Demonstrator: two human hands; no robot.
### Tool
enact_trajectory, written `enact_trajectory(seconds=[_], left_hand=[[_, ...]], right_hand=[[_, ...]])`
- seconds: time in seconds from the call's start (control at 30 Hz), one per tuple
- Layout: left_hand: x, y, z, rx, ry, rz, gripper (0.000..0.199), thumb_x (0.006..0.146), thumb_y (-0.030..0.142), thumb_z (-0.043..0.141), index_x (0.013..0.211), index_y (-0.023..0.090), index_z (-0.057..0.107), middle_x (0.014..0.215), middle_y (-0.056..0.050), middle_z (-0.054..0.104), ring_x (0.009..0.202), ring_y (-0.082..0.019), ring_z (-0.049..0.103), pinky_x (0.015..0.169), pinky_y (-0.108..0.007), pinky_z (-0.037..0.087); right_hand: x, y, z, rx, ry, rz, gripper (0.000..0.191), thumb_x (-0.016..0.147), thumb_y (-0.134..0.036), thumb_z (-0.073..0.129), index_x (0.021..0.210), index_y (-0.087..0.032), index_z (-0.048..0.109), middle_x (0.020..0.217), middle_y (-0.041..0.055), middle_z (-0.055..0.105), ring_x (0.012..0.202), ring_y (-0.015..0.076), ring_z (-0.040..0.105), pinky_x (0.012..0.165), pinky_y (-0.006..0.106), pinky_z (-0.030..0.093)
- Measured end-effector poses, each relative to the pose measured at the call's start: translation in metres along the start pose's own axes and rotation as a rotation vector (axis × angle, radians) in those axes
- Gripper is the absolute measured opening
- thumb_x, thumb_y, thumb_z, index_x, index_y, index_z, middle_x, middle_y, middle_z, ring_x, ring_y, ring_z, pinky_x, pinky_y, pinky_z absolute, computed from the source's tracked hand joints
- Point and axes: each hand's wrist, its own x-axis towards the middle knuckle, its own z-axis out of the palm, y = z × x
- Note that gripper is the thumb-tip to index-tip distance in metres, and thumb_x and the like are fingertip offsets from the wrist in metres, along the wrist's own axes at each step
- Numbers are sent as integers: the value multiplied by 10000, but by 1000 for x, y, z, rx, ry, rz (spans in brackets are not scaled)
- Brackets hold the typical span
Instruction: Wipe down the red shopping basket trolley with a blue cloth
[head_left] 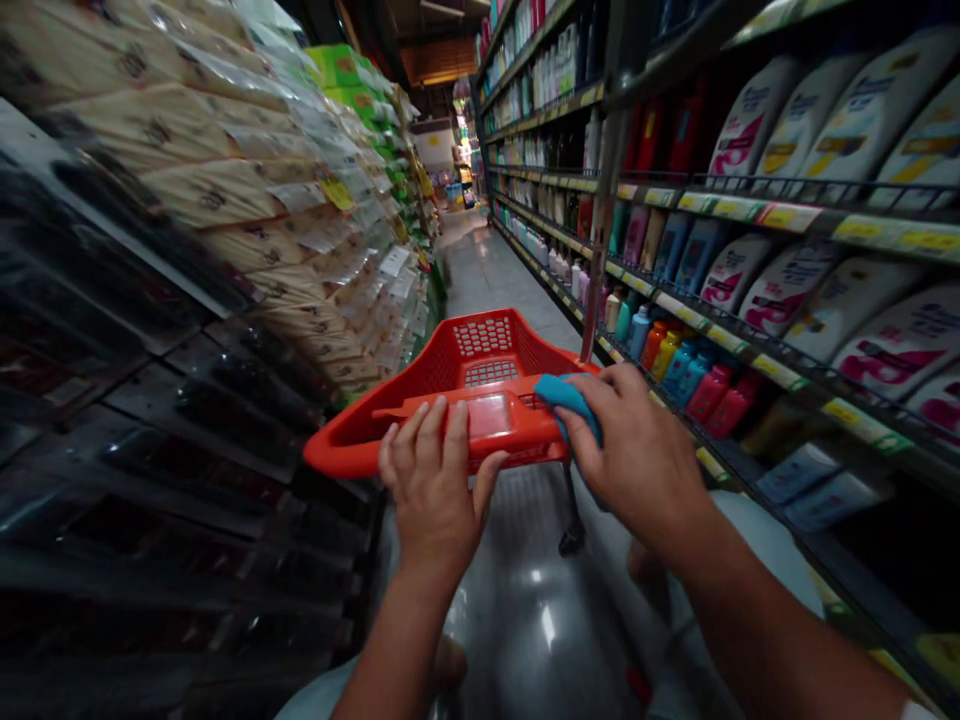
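Far left there's a wall of stacked packs (225, 190) in pale wrappers, pretty blurred, with dark glossy stuff lower down that's too smeared to make out; further along the same side sit some green boxes (349, 75). In the middle of the aisle is the red shopping cart (450, 385), a mesh plastic basket that looks empty from here, standing on the shiny floor (525, 610). The left hand (435, 480) sits on the near rim of the cart, fingers curled over the handle bar, gripping it; just beside it on the handle is a small clear panel (489, 415). The right hand (637, 460) is on the right end of the same handle, well apart from the left, and it's closed around a blue cloth (566, 400) that's pressed against the cart's rim. To the right run shelves (750, 210) packed with white and pink pouches up top and coloured bottles (675, 365) lower down, with yellow price tags along the edges.
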Motion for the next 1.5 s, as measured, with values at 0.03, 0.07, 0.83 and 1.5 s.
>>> enact_trajectory(seconds=[0.03, 0.07, 0.83, 1.5], left_hand=[[1, 4, -2, 8, -2, 21, 600, 944, 494, 556, 1440, 165, 484, 1449, -172, 551, 1363, -329, 457, 1190, -519, 272], [1, 5, -5, 9, -7, 53, 585, 945, 470, 564, 1438, 163, 486, 1452, -169, 551, 1363, -320, 462, 1185, -500, 288], [-18, -68, -28, -178, -42, 63, 410, 925, 586, 539, 1045, 197, 590, 1040, -85, 673, 1082, -250, 624, 1086, -465, 476], [-28, -26, -25, -373, 14, 148, 505, 831, 608, 665, 1114, 200, 574, 1025, -73, 686, 1122, -248, 628, 1035, -427, 518]], right_hand=[[2, -5, -3, -38, -66, -31, 287, 983, -331, 518, 1214, -252, 670, 1129, 90, 633, 790, 198, 648, 610, 295, 478], [4, -8, -6, -69, -126, -59, 285, 984, -328, 518, 1216, -258, 668, 1141, 87, 634, 774, 192, 645, 593, 287, 459], [19, -37, -12, -102, -278, -103, 270, 1002, -353, 487, 1142, -218, 673, 1142, 97, 608, 824, 185, 643, 634, 280, 425], [-20, -17, -8, 54, -57, -237, 275, 969, -308, 529, 1186, -238, 684, 1105, 76, 652, 868, 196, 664, 702, 297, 526]])
